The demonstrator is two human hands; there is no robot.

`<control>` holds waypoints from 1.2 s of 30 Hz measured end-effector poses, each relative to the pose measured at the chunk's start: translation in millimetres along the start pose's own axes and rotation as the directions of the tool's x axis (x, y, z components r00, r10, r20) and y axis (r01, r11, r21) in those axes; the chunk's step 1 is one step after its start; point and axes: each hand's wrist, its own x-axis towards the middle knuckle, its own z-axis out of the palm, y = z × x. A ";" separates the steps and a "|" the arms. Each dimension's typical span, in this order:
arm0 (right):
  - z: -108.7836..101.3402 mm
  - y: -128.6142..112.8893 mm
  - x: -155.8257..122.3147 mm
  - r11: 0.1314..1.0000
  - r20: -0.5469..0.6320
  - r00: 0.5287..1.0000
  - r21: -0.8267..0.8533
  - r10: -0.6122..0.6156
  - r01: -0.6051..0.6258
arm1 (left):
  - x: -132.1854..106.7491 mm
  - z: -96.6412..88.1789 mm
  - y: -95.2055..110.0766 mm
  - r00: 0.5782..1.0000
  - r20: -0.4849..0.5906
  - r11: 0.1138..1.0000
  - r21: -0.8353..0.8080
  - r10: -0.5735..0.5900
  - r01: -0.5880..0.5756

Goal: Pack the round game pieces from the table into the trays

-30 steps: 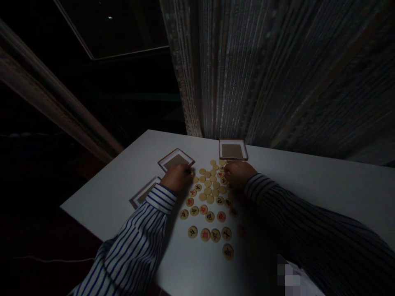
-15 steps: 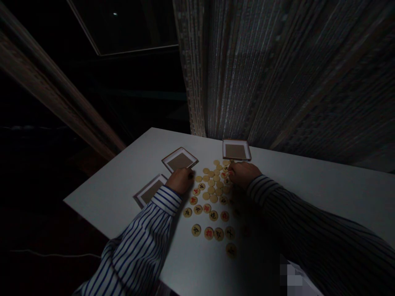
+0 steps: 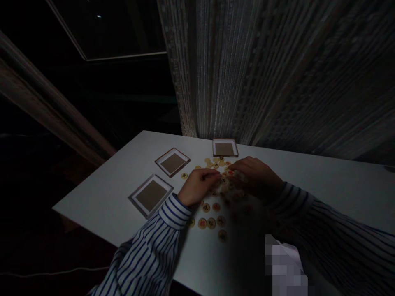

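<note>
Left hand (image 3: 199, 187), right hand (image 3: 254, 174) among discs (image 3: 206, 207); trays (image 3: 144, 188) — three.

Head camera, looking forward-down, close over table (image 3: 123, 193).

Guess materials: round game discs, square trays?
Discs: likely wood or pale plastic; tan, matte, with red and black characters on the faces; dim light leaves it open. Square trays: probably card or thin board; flat brown centre, white border, dark thin rim, no shine.
</note>
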 end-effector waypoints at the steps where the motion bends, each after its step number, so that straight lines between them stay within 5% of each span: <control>1: -3.9 -1.6 -5.6 1.000 -0.015 1.000 0.005 -0.021 0.022 | -1.2 8.7 3.5 1.000 0.025 0.996 -0.084 -0.011 0.013; 7: -24.7 -11.5 -36.1 0.998 -0.025 1.000 0.056 -0.006 0.007 | -7.8 40.0 15.2 0.994 0.100 0.959 -0.275 -0.048 0.074; 15: -54.0 -7.3 -71.1 0.982 0.071 0.996 0.179 0.052 -0.064 | -14.9 66.7 37.6 0.979 0.204 0.983 -0.181 0.020 0.017; 22: -68.2 7.5 -105.6 0.979 0.022 0.994 0.172 0.105 -0.107 | -8.9 105.0 47.2 0.963 0.259 0.991 -0.124 0.071 -0.040; 29: -63.6 19.2 -146.5 0.949 0.122 0.943 0.021 0.308 -0.313 | -9.8 130.6 36.4 0.954 0.252 0.960 0.185 0.161 -0.211; 36: -44.2 32.6 -170.7 0.913 0.309 0.859 -0.137 0.408 -0.384 | -10.4 143.4 20.4 0.903 0.357 0.733 0.543 0.240 -0.409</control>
